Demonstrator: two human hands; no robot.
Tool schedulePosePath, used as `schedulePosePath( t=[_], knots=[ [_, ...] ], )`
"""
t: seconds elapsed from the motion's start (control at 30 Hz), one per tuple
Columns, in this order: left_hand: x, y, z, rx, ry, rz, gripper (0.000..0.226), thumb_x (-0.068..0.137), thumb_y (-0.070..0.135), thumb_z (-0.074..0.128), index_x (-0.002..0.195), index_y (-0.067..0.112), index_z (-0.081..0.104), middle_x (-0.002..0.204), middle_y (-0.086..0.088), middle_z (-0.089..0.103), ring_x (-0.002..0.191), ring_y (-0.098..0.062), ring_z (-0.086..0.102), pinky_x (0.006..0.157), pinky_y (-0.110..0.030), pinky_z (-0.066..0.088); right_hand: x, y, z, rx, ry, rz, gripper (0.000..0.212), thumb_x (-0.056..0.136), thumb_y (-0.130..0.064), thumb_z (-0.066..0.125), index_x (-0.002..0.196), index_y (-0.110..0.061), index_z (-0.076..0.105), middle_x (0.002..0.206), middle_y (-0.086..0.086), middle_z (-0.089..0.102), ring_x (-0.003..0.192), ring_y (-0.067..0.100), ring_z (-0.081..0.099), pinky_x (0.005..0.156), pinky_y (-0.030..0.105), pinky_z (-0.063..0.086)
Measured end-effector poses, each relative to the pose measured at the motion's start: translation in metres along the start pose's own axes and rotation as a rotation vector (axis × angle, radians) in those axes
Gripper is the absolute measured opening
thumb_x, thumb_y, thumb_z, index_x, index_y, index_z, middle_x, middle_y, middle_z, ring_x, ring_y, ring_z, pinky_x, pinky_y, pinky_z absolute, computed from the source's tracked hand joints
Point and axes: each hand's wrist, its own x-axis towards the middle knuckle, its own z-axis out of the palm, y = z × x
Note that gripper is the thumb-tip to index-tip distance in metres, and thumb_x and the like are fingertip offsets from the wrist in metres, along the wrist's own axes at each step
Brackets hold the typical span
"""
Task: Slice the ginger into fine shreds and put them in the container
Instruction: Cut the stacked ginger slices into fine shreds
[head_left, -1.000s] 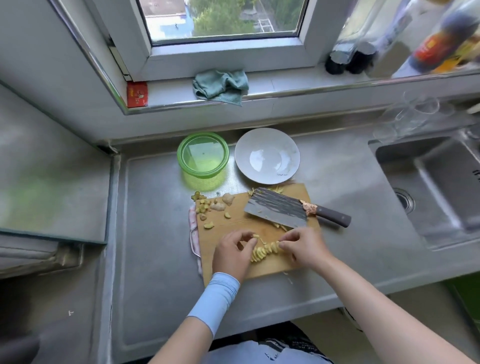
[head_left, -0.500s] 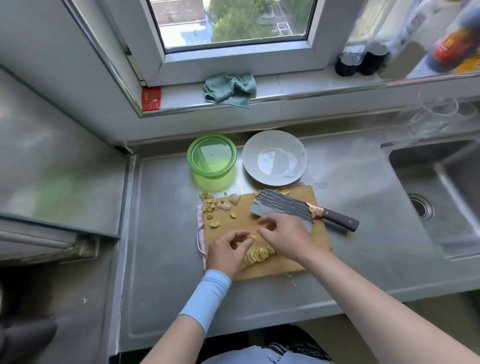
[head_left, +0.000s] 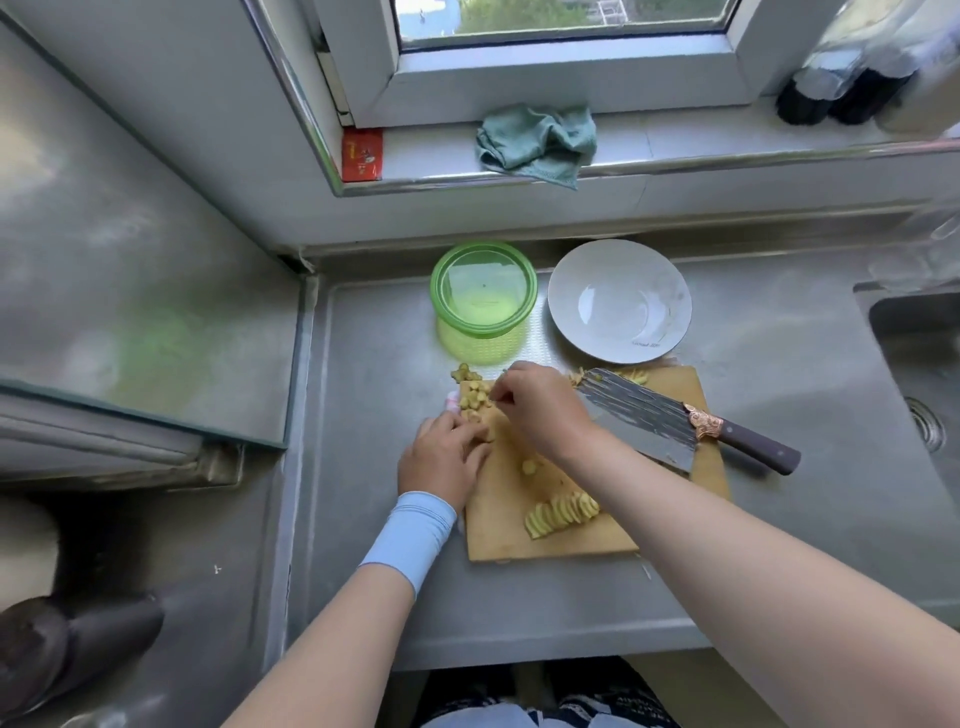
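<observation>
On the wooden cutting board (head_left: 514, 543) lies a fanned row of ginger slices (head_left: 561, 512) near its front. A pile of small ginger pieces (head_left: 474, 395) sits at the board's far left corner. My right hand (head_left: 543, 410) reaches over that pile with its fingers curled, pinching a piece. My left hand (head_left: 444, 460) is just in front of the pile, its bent fingertips on a piece at the board's left edge; its grip is hidden. The cleaver (head_left: 644, 421) lies flat on the board's right side. The green container (head_left: 483, 291) stands behind the board.
A white plate (head_left: 618, 332) sits to the right of the container. The sink (head_left: 924, 374) lies at the far right. A green cloth (head_left: 537, 137) and dark bottles (head_left: 831, 93) rest on the window sill. A raised steel surface (head_left: 130, 286) borders the counter on the left.
Both hands left the row of slices and moved up and to the left, to the pile of pieces at the board's far corner. The cleaver has not moved.
</observation>
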Motion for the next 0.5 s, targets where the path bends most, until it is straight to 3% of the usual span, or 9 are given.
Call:
schedulePosePath(
  t=[0.07, 0.17, 0.27, 0.37, 0.5],
  knots=[
    [0.002, -0.005, 0.001, 0.013, 0.007, 0.055, 0.012, 0.077, 0.028, 0.082, 0.087, 0.028, 0.075, 0.108, -0.006, 0.069, 0.088, -0.027, 0.062, 0.061, -0.031, 0.049, 0.002, 0.0, 0.008, -0.085, -0.046, -0.03, 0.017, 0.082, -0.006, 0.066, 0.087, -0.017, 0.077, 0.092, -0.001, 0.067, 0.085, 0.024, 0.062, 0.073, 0.037, 0.052],
    [0.004, -0.01, 0.002, 0.005, 0.037, 0.12, 0.01, 0.078, 0.028, 0.083, 0.085, 0.026, 0.076, 0.096, -0.005, 0.07, 0.078, -0.027, 0.062, 0.056, -0.03, 0.049, -0.004, 0.006, 0.011, -0.105, -0.03, -0.115, 0.011, 0.075, -0.009, 0.078, 0.084, -0.015, 0.079, 0.085, 0.003, 0.07, 0.083, 0.026, 0.064, 0.074, 0.036, 0.053],
    [0.0, -0.016, 0.001, -0.028, 0.089, 0.137, 0.004, 0.085, 0.026, 0.077, 0.085, 0.023, 0.075, 0.082, 0.001, 0.065, 0.076, -0.025, 0.06, 0.057, -0.03, 0.05, -0.021, 0.009, 0.005, -0.098, -0.032, -0.122, 0.012, 0.082, -0.016, 0.077, 0.094, -0.016, 0.077, 0.092, 0.001, 0.066, 0.087, 0.024, 0.062, 0.073, 0.036, 0.052],
    [-0.005, -0.017, -0.005, -0.116, 0.032, 0.014, 0.006, 0.092, 0.023, 0.067, 0.092, 0.023, 0.073, 0.085, 0.005, 0.061, 0.084, -0.019, 0.058, 0.064, -0.027, 0.044, -0.043, 0.008, -0.003, -0.285, -0.275, -0.056, 0.023, 0.089, -0.033, 0.072, 0.11, -0.025, 0.072, 0.107, -0.004, 0.059, 0.093, 0.021, 0.061, 0.076, 0.034, 0.052],
    [-0.015, -0.007, -0.012, -0.386, -0.054, -0.21, 0.011, 0.095, 0.025, 0.063, 0.096, 0.028, 0.073, 0.085, 0.011, 0.065, 0.08, -0.01, 0.059, 0.067, -0.017, 0.04, -0.052, 0.011, 0.001, -0.206, -0.249, 0.045, 0.014, 0.087, -0.027, 0.075, 0.101, -0.021, 0.075, 0.099, -0.004, 0.06, 0.093, 0.02, 0.061, 0.08, 0.031, 0.051]
  ],
)
